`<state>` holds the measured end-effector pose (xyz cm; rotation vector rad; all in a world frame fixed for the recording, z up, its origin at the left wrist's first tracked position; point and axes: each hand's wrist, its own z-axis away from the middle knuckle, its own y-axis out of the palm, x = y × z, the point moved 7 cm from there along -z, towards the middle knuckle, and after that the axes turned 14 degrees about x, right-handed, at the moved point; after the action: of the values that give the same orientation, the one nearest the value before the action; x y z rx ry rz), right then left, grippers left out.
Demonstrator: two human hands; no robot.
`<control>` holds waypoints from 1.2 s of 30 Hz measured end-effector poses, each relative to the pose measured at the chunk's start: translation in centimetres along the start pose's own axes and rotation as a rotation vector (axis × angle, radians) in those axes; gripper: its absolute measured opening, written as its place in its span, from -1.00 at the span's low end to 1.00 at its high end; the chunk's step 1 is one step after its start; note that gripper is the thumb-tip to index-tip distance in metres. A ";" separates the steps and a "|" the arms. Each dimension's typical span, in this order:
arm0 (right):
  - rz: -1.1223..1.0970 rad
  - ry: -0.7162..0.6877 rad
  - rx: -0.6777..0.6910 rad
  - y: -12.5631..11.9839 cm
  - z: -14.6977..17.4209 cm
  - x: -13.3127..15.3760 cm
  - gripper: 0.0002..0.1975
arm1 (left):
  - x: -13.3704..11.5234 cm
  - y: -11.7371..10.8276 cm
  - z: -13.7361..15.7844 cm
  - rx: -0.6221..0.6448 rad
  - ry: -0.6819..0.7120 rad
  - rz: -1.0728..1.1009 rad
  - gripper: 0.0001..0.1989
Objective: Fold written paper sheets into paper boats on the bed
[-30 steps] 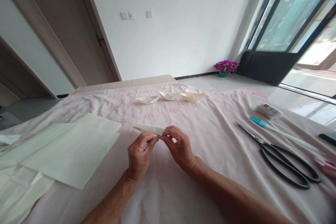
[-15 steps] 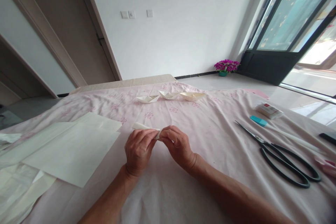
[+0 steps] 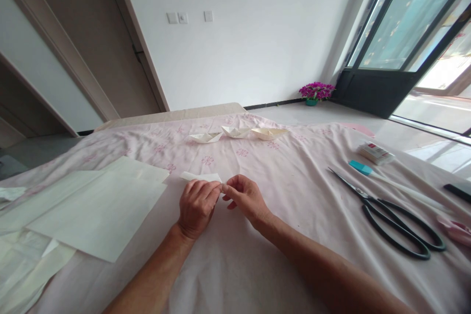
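A small piece of folded white paper (image 3: 201,176) is held between my hands above the middle of the cloth. My left hand (image 3: 197,202) is closed around its near side, hiding much of it. With thumb and forefinger, my right hand (image 3: 246,197) pinches its right end, the other fingers curled loosely. Three folded paper boats stand in a row beyond my hands: a left boat (image 3: 206,137), a middle boat (image 3: 235,132) and a cream-coloured right boat (image 3: 269,133).
Flat sheets of paper (image 3: 99,206) lie at the left on the pink flowered cloth (image 3: 294,196). On the right are black-handled scissors (image 3: 393,223), a blue-headed brush (image 3: 360,167) and a small clear package (image 3: 374,152). Potted purple flowers (image 3: 316,91) stand on the floor by the wall.
My right hand has shifted its grip, its thumb now stretched toward the paper's right end and its fingers looser. More of the paper's far side shows above my left hand.
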<state>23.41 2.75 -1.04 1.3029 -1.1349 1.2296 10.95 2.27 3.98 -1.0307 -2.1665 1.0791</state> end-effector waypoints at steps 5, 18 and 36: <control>0.224 0.085 -0.015 -2.0 -0.6 -1.1 -0.73 | 0.9 2.2 -0.2 0.200 -0.045 0.117 -0.78; 0.848 0.121 0.102 -4.4 -1.0 0.3 -0.52 | 0.2 2.5 2.7 0.626 -0.102 0.094 -0.57; 1.088 0.039 0.068 -3.2 -0.1 1.2 -0.63 | 1.1 7.2 1.4 0.738 -0.042 0.136 -0.46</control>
<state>26.66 3.12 0.03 0.6416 -1.8734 2.0446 12.25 5.42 -2.60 -0.8014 -1.5134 1.7814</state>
